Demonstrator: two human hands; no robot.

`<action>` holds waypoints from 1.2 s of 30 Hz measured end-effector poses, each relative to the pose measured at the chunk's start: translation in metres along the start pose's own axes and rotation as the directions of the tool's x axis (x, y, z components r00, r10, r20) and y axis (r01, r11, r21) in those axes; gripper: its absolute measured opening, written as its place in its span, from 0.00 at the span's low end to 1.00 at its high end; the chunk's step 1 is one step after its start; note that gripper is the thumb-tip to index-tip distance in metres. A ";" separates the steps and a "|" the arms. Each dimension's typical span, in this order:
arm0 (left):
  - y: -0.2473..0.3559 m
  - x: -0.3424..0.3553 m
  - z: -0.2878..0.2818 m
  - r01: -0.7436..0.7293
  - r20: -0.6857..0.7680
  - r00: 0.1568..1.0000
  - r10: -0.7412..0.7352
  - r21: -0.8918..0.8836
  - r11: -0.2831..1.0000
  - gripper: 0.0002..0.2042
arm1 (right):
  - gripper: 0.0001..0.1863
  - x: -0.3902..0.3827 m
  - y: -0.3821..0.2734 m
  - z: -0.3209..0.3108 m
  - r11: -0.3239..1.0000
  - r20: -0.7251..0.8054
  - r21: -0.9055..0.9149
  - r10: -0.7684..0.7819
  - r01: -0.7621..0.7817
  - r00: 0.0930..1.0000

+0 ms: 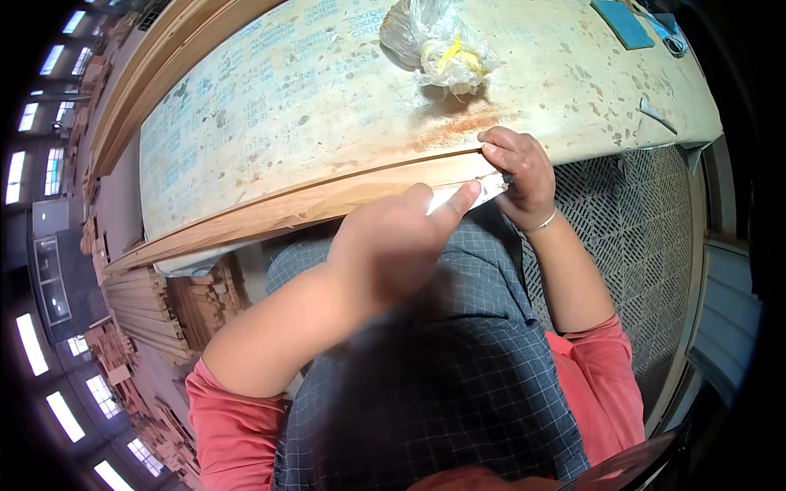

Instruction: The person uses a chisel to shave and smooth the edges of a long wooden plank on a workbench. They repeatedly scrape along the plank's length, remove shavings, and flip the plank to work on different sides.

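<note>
A long pale wooden strip (327,199) lies along the near edge of the covered table, its grain showing and its far left end reaching past the table's corner. My right hand (528,176) is closed around the strip's right end, with bent fingertips over its top edge. My left hand (385,245), a little blurred, is closed, with its thumb stretched along a flat whitish piece (489,186) with dark stains. That piece spans the gap between my two hands. Its dark right end meets my right palm; its kind I cannot make out. The fingers under my left hand are hidden.
On the table cover (246,131) stands a knotted clear plastic bag (438,49), near a patch of reddish dust (458,127). A blue flat pad (622,23) lies at the far right. Long boards (155,74) line the left side; stacked wood (147,315) sits below. A patterned mat (630,245) is at right.
</note>
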State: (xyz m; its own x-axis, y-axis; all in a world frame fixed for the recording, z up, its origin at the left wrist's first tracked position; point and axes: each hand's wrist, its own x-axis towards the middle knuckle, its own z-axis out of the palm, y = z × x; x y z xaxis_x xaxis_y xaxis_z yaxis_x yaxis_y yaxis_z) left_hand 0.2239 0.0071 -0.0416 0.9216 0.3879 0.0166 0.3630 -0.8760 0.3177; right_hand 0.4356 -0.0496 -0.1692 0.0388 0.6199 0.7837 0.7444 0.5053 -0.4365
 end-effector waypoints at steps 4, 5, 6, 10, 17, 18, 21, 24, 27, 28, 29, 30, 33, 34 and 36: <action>0.002 -0.001 -0.020 0.042 0.192 0.980 -0.058 0.085 0.995 0.26 | 0.34 0.000 0.000 0.000 1.000 -0.004 0.006 0.001 -0.001 1.000; 0.003 0.000 -0.028 0.055 0.217 0.974 -0.061 0.035 0.998 0.26 | 0.34 -0.002 0.001 0.000 1.000 0.003 -0.008 0.007 -0.007 1.000; 0.002 0.001 -0.034 0.068 0.244 0.968 -0.062 -0.016 0.998 0.26 | 0.33 -0.004 0.002 -0.001 1.000 0.009 -0.024 0.013 -0.013 1.000; -0.002 -0.006 -0.004 0.226 0.169 0.970 -0.173 -0.381 0.897 0.23 | 0.33 0.001 -0.002 0.002 0.999 -0.029 0.027 0.026 -0.025 0.999; 0.011 -0.006 0.006 0.129 0.131 0.987 -0.096 -0.274 0.953 0.25 | 0.33 -0.002 0.003 0.002 1.000 -0.018 0.020 -0.003 0.003 1.000; 0.009 -0.006 0.003 0.109 0.143 0.987 -0.069 -0.293 0.950 0.25 | 0.33 -0.003 0.003 0.001 1.000 -0.017 0.013 -0.004 0.004 1.000; 0.006 -0.008 -0.005 0.160 0.140 0.983 -0.121 -0.314 0.936 0.26 | 0.33 -0.001 0.000 0.001 1.000 -0.021 0.022 0.020 -0.020 1.000; 0.003 -0.010 0.004 0.115 0.040 0.993 -0.110 -0.179 0.977 0.26 | 0.32 0.001 -0.002 0.001 1.000 -0.032 0.019 0.017 -0.016 0.999; 0.012 -0.003 0.001 0.063 0.016 0.998 -0.063 0.012 0.998 0.25 | 0.33 0.000 0.002 0.001 1.000 -0.005 0.025 0.009 -0.009 1.000; 0.014 -0.001 -0.003 0.047 0.023 0.999 -0.050 0.087 0.995 0.25 | 0.33 0.000 0.002 0.001 1.000 0.001 0.015 0.010 -0.010 1.000; 0.015 0.000 -0.008 0.034 0.078 0.996 -0.046 0.152 0.988 0.25 | 0.33 0.000 0.001 0.000 1.000 0.005 0.000 0.015 -0.015 1.000; 0.013 0.004 -0.021 0.046 0.187 0.980 -0.072 0.143 0.989 0.25 | 0.33 0.000 0.000 -0.001 1.000 0.008 -0.014 0.018 -0.018 1.000; 0.015 0.020 -0.056 0.046 0.356 0.929 -0.099 0.155 0.987 0.25 | 0.33 -0.002 0.002 -0.001 1.000 -0.012 0.008 0.026 -0.026 1.000; 0.013 0.024 -0.062 0.022 0.378 0.923 -0.065 0.119 0.993 0.26 | 0.33 -0.003 0.002 -0.002 1.000 -0.017 0.008 0.028 -0.028 0.999; 0.011 0.023 -0.058 0.026 0.305 0.951 -0.045 0.066 0.997 0.26 | 0.32 -0.001 0.000 0.000 0.999 -0.034 0.015 0.029 -0.028 0.999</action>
State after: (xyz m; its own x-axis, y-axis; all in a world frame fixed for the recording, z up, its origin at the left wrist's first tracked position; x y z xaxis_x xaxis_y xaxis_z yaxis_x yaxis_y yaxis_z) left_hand 0.2414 0.0227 0.0170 0.9025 0.3206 -0.2876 0.3947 -0.8829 0.2545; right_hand 0.4354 -0.0497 -0.1698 0.0825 0.6135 0.7854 0.7327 0.4969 -0.4651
